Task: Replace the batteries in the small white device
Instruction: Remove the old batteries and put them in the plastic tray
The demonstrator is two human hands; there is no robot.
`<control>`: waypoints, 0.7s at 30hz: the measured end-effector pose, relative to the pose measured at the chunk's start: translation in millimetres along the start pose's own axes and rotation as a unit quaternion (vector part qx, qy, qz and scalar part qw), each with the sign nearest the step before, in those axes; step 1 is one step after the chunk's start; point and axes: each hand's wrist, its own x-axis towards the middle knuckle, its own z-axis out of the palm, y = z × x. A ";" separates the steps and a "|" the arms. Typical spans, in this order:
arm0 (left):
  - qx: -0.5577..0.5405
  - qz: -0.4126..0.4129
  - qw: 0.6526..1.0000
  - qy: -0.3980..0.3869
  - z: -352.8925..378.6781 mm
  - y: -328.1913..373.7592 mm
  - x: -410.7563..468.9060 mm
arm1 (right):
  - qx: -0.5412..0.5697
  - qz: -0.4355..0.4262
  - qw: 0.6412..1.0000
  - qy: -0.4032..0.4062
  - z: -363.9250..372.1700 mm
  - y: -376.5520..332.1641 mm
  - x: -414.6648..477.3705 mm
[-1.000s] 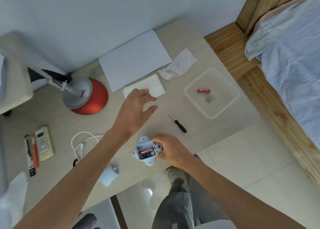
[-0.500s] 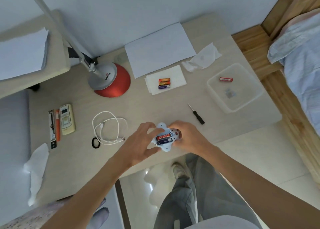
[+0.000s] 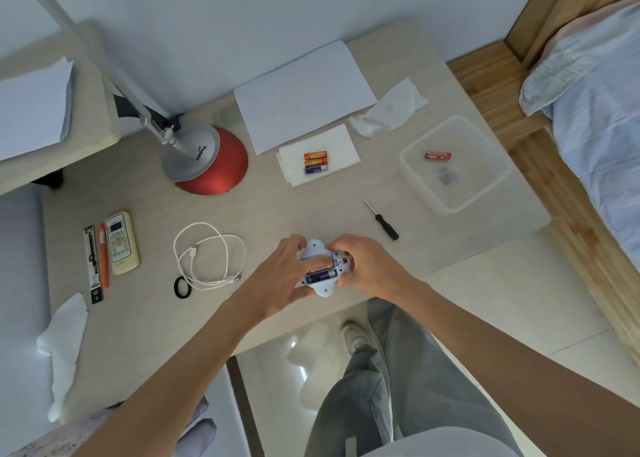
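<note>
The small white device lies back side up near the desk's front edge, its battery bay open with batteries inside. My left hand grips its left side, thumb lying across the bay. My right hand holds its right end. Three loose batteries, two orange and one blue, rest side by side on a white tissue farther back. A red battery lies in the clear plastic tray at the right. A small black-handled screwdriver lies between tray and device.
A red-based desk lamp stands at the back left, a white sheet of paper behind the tissue. A coiled white cable, a black ring, a remote control and pens lie left. A bed is right.
My left hand came back from the tissue, leaving three batteries there, and now grips the device with my right. The camera view shifted left.
</note>
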 end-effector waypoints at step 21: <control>-0.004 0.016 1.000 -0.021 -5.3 -4.5 11.5 | -0.001 -0.011 1.000 -0.014 -7.3 -0.8 1.4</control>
